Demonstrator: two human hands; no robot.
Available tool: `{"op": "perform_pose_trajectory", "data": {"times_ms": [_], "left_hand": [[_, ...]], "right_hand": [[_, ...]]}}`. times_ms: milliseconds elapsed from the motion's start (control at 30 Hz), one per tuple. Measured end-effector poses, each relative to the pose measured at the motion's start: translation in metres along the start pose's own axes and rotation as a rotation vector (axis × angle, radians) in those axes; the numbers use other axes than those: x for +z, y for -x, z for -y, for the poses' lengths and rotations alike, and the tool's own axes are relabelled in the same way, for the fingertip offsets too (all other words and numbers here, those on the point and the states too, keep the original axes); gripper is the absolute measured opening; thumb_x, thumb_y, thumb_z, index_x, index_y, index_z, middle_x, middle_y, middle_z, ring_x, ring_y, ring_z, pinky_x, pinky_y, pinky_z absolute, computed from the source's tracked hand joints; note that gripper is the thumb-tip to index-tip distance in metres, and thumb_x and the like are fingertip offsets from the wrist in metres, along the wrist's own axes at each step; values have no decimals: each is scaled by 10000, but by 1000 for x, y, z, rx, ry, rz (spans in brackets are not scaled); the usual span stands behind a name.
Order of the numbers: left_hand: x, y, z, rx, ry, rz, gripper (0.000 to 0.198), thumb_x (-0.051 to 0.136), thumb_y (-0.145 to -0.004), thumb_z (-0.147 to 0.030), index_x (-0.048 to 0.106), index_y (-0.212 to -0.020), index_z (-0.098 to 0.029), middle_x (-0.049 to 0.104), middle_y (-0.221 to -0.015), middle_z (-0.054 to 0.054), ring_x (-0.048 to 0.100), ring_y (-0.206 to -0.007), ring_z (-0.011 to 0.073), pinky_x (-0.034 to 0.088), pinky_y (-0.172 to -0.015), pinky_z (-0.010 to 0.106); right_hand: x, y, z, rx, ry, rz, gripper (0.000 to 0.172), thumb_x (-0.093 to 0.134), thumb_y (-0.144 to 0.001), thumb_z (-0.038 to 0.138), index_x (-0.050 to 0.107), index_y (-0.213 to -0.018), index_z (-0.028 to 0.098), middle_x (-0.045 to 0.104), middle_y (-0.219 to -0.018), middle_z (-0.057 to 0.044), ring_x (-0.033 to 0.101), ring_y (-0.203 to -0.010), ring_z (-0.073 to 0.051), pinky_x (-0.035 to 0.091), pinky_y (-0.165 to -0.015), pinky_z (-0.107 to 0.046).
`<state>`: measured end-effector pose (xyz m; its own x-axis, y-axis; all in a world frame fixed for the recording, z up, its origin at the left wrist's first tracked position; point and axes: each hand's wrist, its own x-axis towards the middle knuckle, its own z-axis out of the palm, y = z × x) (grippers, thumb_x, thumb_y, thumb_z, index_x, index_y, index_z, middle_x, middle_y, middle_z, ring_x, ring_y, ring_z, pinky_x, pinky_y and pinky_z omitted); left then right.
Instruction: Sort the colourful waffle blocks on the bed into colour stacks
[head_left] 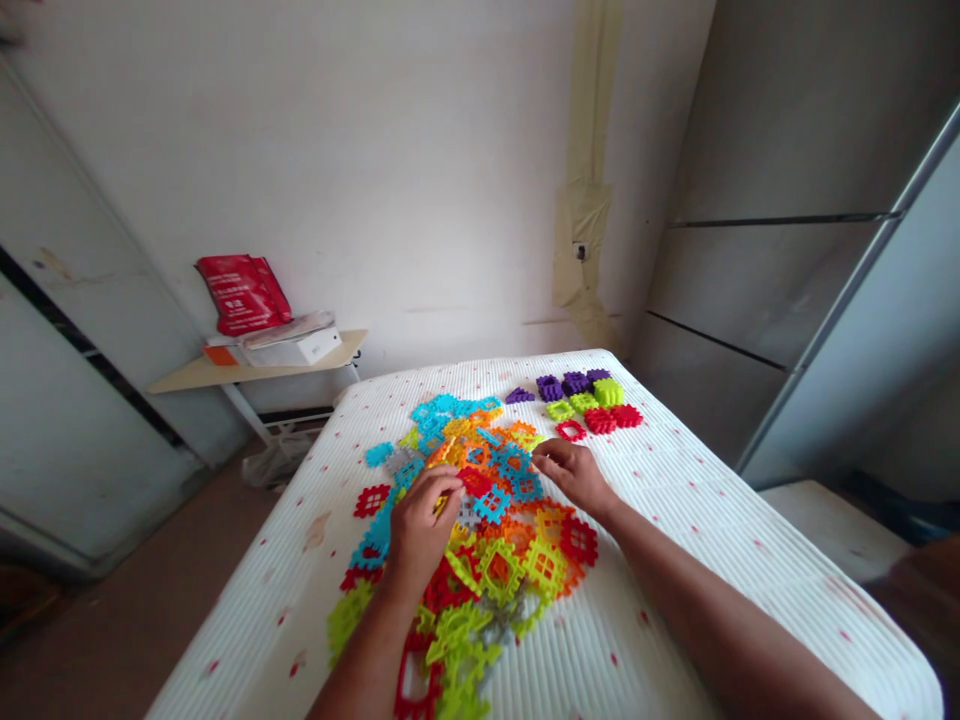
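Note:
A loose pile of plastic interlocking pieces (517, 570) in blue, orange, red, green and grey spreads over the middle of the white quilted cover. Over its left part is my left hand (426, 515), fingers curled together beside a red piece (475, 482); whether it grips one is hidden. At the pile's right edge is my right hand (574, 472), fingers bent toward the blue pieces (514, 462), with its fingertips too small to read. Farther back on the right stand sorted stacks: purple (550, 388), green (608, 392) and red (600, 421), with a red frame piece (571, 430) in front.
The white cover (675, 480) has small red marks. Beyond its far left corner, a small shelf table (180, 378) bears a red bag (240, 295) and a white box (300, 345). Grey cabinets (750, 270) stand at the right.

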<state>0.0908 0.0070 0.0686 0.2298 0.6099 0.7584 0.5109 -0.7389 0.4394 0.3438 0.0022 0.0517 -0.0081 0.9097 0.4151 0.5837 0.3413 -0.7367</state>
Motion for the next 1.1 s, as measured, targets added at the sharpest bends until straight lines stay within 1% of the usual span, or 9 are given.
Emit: {"op": "perform_pose_trajectory", "data": {"times_ms": [100, 200, 400, 533, 600, 700, 833, 933, 1100], "left_hand": [[1, 2, -5, 107, -67, -6, 82, 538, -798, -151, 603, -786, -200, 660, -901, 43, 628, -865, 143, 503, -799, 264], [0, 3, -10, 160, -108, 6, 98, 530, -804, -132, 598, -818, -202, 655, -922, 47, 626, -887, 144, 501, -819, 267], [1, 4, -15, 194, -142, 54, 118, 506, -820, -129, 594, -846, -204, 654, -953, 61, 624, -910, 150, 506, -827, 286], [1, 4, -13, 207, -151, 42, 125, 537, -812, -151, 600, -903, -209, 647, -966, 63, 623, -918, 163, 506, -834, 296], [0, 4, -10, 201, -154, 19, 175, 556, -801, -152, 598, -962, -206, 631, -1016, 73, 617, -939, 170, 497, -854, 302], [-2, 6, -3, 185, -166, -16, 168, 548, -802, -143, 604, -950, -199, 612, -1065, 83, 611, -953, 175, 481, -874, 308], [0, 9, 10, 174, -243, -15, 119, 542, -806, -155, 615, -885, -205, 642, -964, 52, 630, -867, 156, 484, -818, 270], [3, 10, 16, 167, -285, 11, 101, 539, -807, -192, 628, -849, -215, 656, -932, 35, 642, -824, 151, 491, -769, 247], [4, 9, 16, 147, -282, 26, 129, 515, -809, -215, 642, -818, -233, 671, -915, 27, 649, -825, 157, 495, -776, 250]], "right_hand": [[14, 8, 32, 41, -174, 86, 271, 582, -780, 407, 642, -910, 176, 632, -775, -15, 553, -657, -121, 431, -586, -229], [25, 15, 49, 48, -201, 134, 347, 656, -717, 392, 627, -990, 180, 628, -869, -26, 549, -709, -126, 438, -618, -235], [39, 19, 54, 34, -237, 96, 278, 648, -729, 364, 621, -948, 196, 612, -856, -14, 547, -735, -126, 442, -646, -239], [37, 16, 53, 6, -162, 91, 262, 637, -741, 353, 630, -957, 206, 627, -822, -4, 555, -699, -119, 446, -641, -234], [28, 9, 45, -63, -31, 33, 277, 622, -761, 348, 625, -1001, 209, 642, -881, -26, 573, -756, -140, 454, -692, -256], [0, -6, 16, -141, 285, -174, 283, 591, -797, 357, 628, -1015, 182, 639, -994, -88, 559, -927, -202, 429, -822, -319], [-45, -20, -36, 58, 667, -404, 265, 547, -825, 350, 654, -941, 137, 646, -940, -122, 547, -903, -227, 401, -819, -332], [-65, -20, -63, 215, 796, -450, 266, 526, -830, 351, 662, -919, 140, 652, -915, -116, 543, -879, -219, 386, -772, -306], [-68, -18, -74, 309, 878, -413, 267, 526, -821, 364, 669, -912, 158, 656, -926, -111, 548, -867, -212, 366, -718, -290]]}}
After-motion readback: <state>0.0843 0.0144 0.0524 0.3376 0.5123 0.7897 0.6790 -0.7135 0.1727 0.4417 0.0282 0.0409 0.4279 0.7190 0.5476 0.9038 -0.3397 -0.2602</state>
